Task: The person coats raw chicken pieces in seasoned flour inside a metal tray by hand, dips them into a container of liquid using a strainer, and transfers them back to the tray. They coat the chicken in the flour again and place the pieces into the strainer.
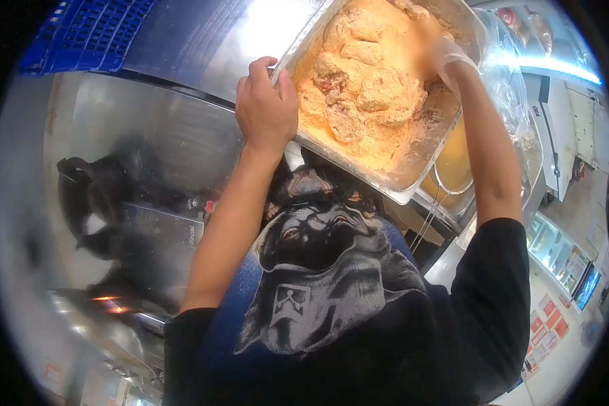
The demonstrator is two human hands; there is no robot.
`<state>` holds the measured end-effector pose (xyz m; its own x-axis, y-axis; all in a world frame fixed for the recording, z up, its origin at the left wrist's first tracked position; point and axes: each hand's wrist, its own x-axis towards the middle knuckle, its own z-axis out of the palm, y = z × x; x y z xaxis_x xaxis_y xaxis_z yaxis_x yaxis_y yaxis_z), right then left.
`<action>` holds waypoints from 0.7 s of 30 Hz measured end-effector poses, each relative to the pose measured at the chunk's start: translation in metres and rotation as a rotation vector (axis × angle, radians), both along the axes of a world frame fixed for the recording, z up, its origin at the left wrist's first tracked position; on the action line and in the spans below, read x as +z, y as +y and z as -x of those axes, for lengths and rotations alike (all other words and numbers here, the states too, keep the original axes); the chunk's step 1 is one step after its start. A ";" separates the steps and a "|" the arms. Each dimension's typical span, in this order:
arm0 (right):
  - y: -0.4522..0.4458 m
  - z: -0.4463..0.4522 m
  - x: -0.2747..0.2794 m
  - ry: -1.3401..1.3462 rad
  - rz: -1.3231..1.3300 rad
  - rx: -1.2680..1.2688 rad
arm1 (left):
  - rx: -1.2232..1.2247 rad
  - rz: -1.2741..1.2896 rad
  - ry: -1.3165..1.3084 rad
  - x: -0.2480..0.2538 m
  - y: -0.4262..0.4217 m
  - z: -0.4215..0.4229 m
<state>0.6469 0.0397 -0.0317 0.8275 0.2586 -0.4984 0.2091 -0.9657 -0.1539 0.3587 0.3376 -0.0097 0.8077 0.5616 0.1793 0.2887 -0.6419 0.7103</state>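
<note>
A deep rectangular metal tray [404, 195] holds chicken pieces [379, 84] heavily coated in pale orange flour. My left hand [267, 108] is closed on the tray's left rim, with its fingers curled over the edge. Inside the tray, at its upper right, my right hand [443, 57] reaches among the floured pieces in a thin clear glove. Motion smears its fingers, so whether they hold a piece is unclear.
A wire-handled strainer [453, 177] lies by the tray's lower right, next to a clear plastic bag [511, 88]. A blue plastic basket [91, 34] stands upper left. Left are a black pan [91, 203] and a steel wok [101, 331] near a glowing flame [111, 304].
</note>
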 end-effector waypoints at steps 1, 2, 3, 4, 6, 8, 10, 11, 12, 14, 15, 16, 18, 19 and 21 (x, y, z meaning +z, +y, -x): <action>0.004 0.003 -0.001 0.239 -0.506 -0.530 | 0.005 -0.002 -0.002 0.000 0.000 0.000; 0.009 0.004 -0.005 0.238 -0.508 -0.525 | 0.005 -0.016 -0.027 -0.001 -0.001 0.000; 0.015 0.006 -0.011 0.171 -0.381 -0.514 | 0.002 -0.031 -0.052 -0.001 -0.001 -0.001; 0.020 0.008 -0.015 0.105 -0.254 -0.505 | 0.003 -0.033 -0.051 -0.002 -0.001 0.000; 0.033 0.020 -0.006 0.150 -0.266 -0.497 | 0.006 -0.023 -0.015 -0.002 0.000 0.000; 0.045 0.037 0.011 0.230 -0.356 -0.516 | 0.013 -0.017 -0.009 -0.001 0.000 0.000; 0.057 0.058 0.035 0.310 -0.442 -0.524 | 0.012 -0.008 -0.004 0.000 0.000 0.000; 0.064 0.067 0.045 0.340 -0.477 -0.530 | 0.013 -0.013 -0.010 -0.001 -0.001 0.001; 0.071 0.075 0.052 0.364 -0.506 -0.534 | 0.016 -0.019 -0.018 -0.001 -0.002 0.000; 0.084 0.087 0.050 0.384 -0.525 -0.538 | 0.013 -0.019 -0.021 0.000 -0.001 -0.001; 0.087 0.095 0.035 0.360 -0.594 -0.480 | 0.011 -0.019 -0.025 0.000 -0.001 -0.001; 0.087 0.097 0.025 0.333 -0.662 -0.420 | 0.010 -0.020 -0.024 0.000 -0.002 -0.001; 0.096 0.099 0.063 0.642 -0.674 -0.302 | 0.024 -0.019 -0.021 0.000 -0.002 -0.002; 0.108 0.111 0.091 0.558 -0.477 -0.289 | 0.030 -0.024 -0.018 0.000 -0.001 -0.002; 0.099 0.107 0.091 0.463 -0.399 -0.328 | 0.021 -0.011 -0.018 -0.001 -0.001 -0.002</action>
